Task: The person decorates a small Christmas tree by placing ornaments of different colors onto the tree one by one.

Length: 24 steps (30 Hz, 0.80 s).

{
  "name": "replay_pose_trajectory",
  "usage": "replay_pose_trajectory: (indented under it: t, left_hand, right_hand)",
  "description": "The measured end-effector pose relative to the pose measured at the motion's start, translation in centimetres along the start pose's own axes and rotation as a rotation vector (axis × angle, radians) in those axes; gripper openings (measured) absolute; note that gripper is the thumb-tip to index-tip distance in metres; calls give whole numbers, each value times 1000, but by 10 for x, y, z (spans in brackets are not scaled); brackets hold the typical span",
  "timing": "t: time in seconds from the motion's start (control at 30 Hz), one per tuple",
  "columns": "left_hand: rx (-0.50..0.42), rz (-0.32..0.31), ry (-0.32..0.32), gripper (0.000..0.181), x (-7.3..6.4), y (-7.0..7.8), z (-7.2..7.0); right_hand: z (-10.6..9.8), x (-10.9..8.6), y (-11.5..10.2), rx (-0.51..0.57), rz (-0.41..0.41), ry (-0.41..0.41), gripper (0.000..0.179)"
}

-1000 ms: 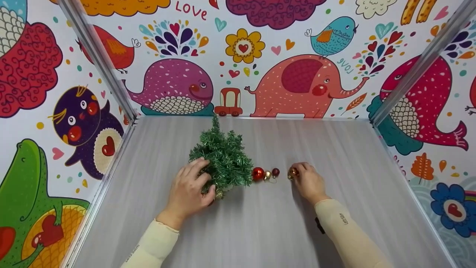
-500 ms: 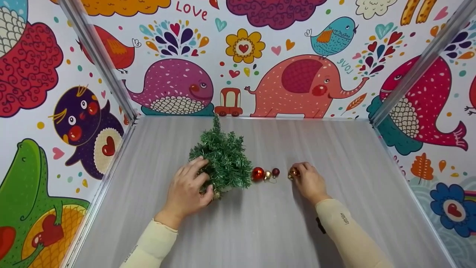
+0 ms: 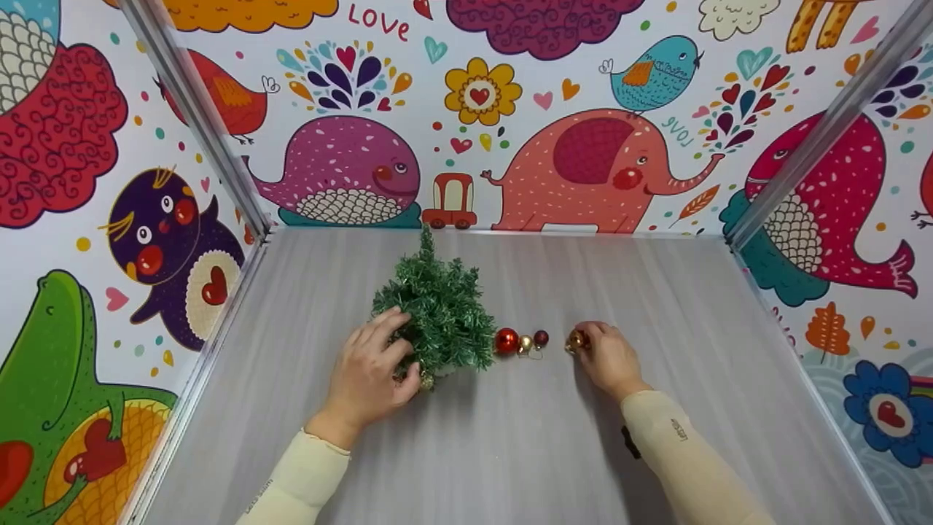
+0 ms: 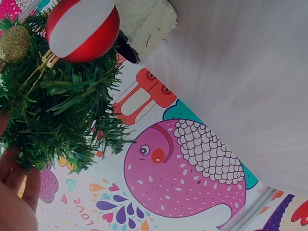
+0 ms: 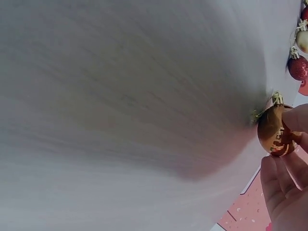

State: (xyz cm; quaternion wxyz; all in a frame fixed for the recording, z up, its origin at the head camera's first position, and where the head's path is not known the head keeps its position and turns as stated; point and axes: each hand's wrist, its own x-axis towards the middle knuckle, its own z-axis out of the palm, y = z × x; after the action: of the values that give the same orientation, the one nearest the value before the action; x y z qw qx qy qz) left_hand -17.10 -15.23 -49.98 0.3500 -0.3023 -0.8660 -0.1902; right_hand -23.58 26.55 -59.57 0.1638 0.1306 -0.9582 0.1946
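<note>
A small green Christmas tree [image 3: 441, 306] stands left of the table's middle. My left hand [image 3: 370, 368] grips its near left branches, with fingertips partly hidden in the greenery. In the left wrist view a red-and-white bauble [image 4: 84, 30] and a gold glitter bauble [image 4: 14, 44] hang on the tree. Out to the right, my right hand [image 3: 606, 359] pinches a shiny bronze-gold bauble [image 5: 275, 129] between thumb and fingers, at or just above the tabletop. Between tree and right hand lie a red bauble [image 3: 506, 340], a pale gold one [image 3: 525, 344] and a dark red one [image 3: 541, 337].
The grey wood-look table [image 3: 503, 452] ends at a back wall [image 3: 452, 87] printed with cartoon animals. Metal posts stand at its back left [image 3: 197, 117] and back right corners. A whitish tree base [image 4: 147, 26] shows in the left wrist view.
</note>
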Motion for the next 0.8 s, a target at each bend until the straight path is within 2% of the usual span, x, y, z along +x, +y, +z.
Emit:
replay_pose_trajectory:
  t: [0.3,0.57,0.8]
  left_hand:
    - [-14,-1,-3,14,1,0,0]
    - [-5,-9,-23,16,2,2,-1]
    - [-1,-7,-16,16,1,0,0]
  right_hand:
    - [-20,1,-23,35,-18,-19,38]
    - [-30,-4,-51,69,-203,55,46]
    - [-39,-5,-80,132,-335,90,44]
